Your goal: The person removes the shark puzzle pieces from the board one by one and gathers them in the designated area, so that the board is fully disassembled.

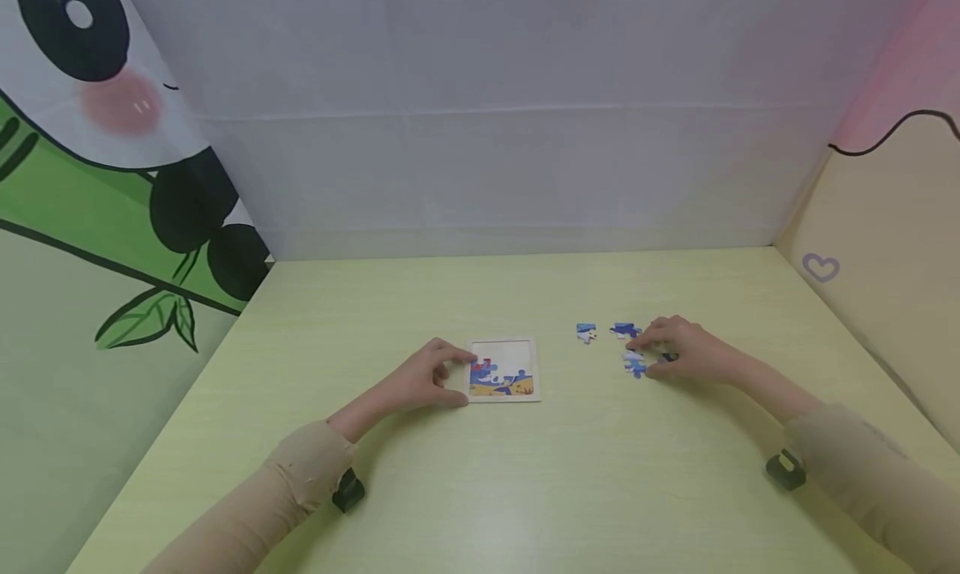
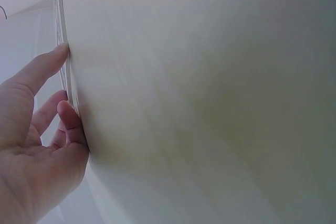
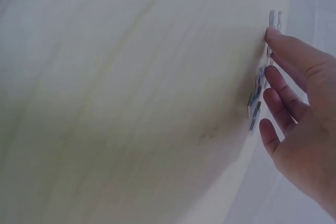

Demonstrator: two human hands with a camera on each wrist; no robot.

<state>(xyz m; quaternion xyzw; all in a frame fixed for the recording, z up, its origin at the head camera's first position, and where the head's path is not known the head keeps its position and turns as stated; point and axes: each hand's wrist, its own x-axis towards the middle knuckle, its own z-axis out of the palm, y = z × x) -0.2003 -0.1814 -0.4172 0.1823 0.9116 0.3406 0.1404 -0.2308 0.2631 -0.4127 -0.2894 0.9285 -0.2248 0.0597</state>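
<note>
While left hand (image 1: pixel 422 380) touches left edge of jigsaw tray (image 1: pixel 516 355), grip spread, right hand (image 1: pixel 696 353) at loose jigsaw pieces (image 1: pixel 635 365) right of tray; pinching or not, can't tell. Pieces probably light, stiff; best held by edges.

Both forearms (image 1: pixel 870 470) are stretched forward and angled inward, covered to near the wrists (image 1: pixel 356 416) by beige sleeves (image 1: pixel 270 491). The left hand (image 1: pixel 423 377) is held low, its thumb and forefinger spread apart, the other fingers bent. Well apart from it, the right hand (image 1: pixel 693 352) is likewise held low, its thumb parted from gently bent fingers.
</note>
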